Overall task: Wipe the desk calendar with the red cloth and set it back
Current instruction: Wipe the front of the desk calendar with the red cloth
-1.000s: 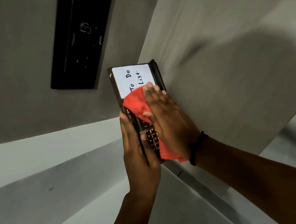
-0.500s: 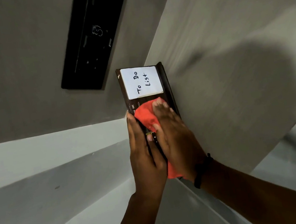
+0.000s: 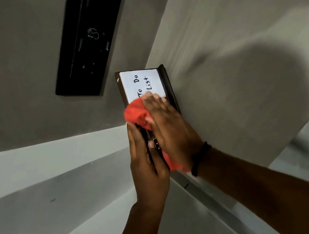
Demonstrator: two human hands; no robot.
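Note:
The desk calendar (image 3: 166, 82) is a dark brown stand with a white "To Do List" pad on its upper part. It is held up in the middle of the view. My left hand (image 3: 146, 162) grips its lower left edge. My right hand (image 3: 169, 128) lies flat on the front, pressing the red cloth (image 3: 137, 114) against it. The cloth reaches the pad's lower edge and covers the bottom of the writing. A tail of the cloth hangs out below my right wrist. The calendar's lower face is mostly hidden by both hands.
A black switch panel (image 3: 89, 40) is fixed to the grey wall at upper left. A grey slab surface (image 3: 242, 62) fills the right side, with a shadow across it. Pale wall and floor planes (image 3: 37, 175) lie to the left and below.
My right hand and the red cloth slid down the calendar's front, then back up to the lower edge of the pad. The left hand's grip is unchanged.

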